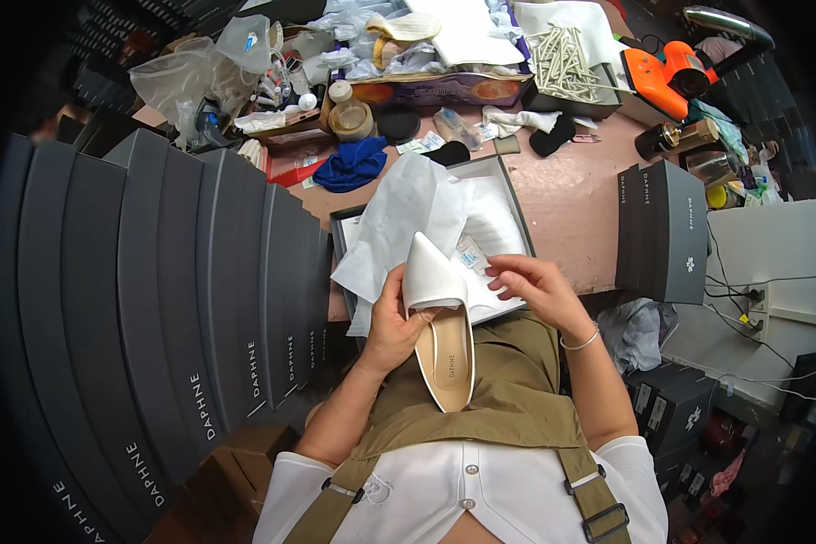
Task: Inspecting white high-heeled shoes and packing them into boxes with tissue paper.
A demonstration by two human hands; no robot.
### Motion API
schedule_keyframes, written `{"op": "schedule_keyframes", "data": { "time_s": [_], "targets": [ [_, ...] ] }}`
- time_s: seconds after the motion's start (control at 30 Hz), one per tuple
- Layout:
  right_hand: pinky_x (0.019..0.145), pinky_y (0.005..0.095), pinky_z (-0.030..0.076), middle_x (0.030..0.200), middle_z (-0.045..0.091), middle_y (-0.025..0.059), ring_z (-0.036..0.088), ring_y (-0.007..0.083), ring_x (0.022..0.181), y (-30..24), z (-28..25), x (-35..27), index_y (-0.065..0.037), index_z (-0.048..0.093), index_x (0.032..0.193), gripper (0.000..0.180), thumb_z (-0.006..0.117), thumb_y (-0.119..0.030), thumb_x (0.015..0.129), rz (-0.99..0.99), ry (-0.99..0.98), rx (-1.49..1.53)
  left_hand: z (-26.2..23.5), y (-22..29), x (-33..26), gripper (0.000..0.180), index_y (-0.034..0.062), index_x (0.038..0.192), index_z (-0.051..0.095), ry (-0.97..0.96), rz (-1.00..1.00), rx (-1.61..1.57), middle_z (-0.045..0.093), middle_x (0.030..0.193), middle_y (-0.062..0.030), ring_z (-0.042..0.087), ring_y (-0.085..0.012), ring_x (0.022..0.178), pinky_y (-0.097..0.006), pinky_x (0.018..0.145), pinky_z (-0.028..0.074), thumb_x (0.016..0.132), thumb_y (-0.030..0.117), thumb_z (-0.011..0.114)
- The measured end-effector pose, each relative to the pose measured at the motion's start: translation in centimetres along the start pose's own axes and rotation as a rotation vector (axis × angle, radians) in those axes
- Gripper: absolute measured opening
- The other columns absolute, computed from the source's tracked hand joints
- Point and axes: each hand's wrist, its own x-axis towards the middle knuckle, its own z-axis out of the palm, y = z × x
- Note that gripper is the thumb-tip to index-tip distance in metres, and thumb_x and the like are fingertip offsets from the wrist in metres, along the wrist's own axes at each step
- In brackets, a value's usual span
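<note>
A white pointed-toe shoe (433, 275) with a beige insole lies toe-away above my lap, its heel end against the olive apron (508, 367). My left hand (392, 328) is closed around its left side, thumb reaching into the opening, where some white stuffing shows. To the right of the shoe, my right hand (546, 292) hovers with bent fingers apart, holding nothing I can see. Close to its fingertips lies a small clear packet with blue print (469, 254). Behind the shoe, white tissue paper (412, 199) spreads over an open dark shoebox (517, 201), which holds more white wrapping.
Tall rows of dark shoeboxes (177, 272) wall off the left. More shoeboxes (666, 231) stand at the table's right edge. Along the back are a blue cloth (350, 165), a bottle (350, 118), a box of white sticks (564, 65) and an orange tool (655, 82).
</note>
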Motion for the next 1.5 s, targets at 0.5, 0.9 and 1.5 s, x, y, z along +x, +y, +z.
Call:
{"op": "schedule_keyframes", "data": {
  "time_s": [0.5, 0.9, 1.5],
  "targets": [
    [0.068, 0.0279, 0.052, 0.089, 0.068, 0.0088, 0.062, 0.0124, 0.076, 0.7, -0.5, 5.5, 0.0, 0.065, 0.114, 0.03, 0.061, -0.021, 0.093, 0.024, -0.262, -0.431, -0.3, -4.0, 5.1, 0.042, 0.0006, 0.128, 0.041, 0.151, -0.084, -0.193, 0.062, 0.102, -0.0165, 0.066, -0.0249, 0.091, -0.034, 0.08, 0.055, 0.099, 0.03, 0.047],
    [0.076, 0.044, 0.043, 0.092, 0.064, 0.0118, 0.058, 0.0282, 0.089, 4.9, -15.3, 31.4, -0.011, 0.07, 0.091, 0.023, 0.07, -0.029, 0.077, -0.398, 0.583, -1.294, -0.7, -3.6, 9.5, 0.044, -0.001, 0.13, 0.04, 0.174, -0.259, -0.42, 0.062, 0.104, -0.0175, 0.066, -0.0278, 0.093, -0.037, 0.079, 0.055, 0.099, 0.029, 0.048],
    [0.068, 0.0297, 0.048, 0.087, 0.062, 0.011, 0.06, 0.0238, 0.075, -2.4, 0.8, -1.8, 0.0, 0.064, 0.098, 0.018, 0.068, -0.007, 0.083, -0.176, -0.178, -0.4, -0.3, -0.5, 1.3, 0.042, -0.0009, 0.127, 0.052, -0.245, -0.427, -0.2, 0.063, 0.096, -0.003, 0.058, -0.0073, 0.082, -0.021, 0.073, 0.047, 0.1, 0.031, 0.046]
  ]
}}
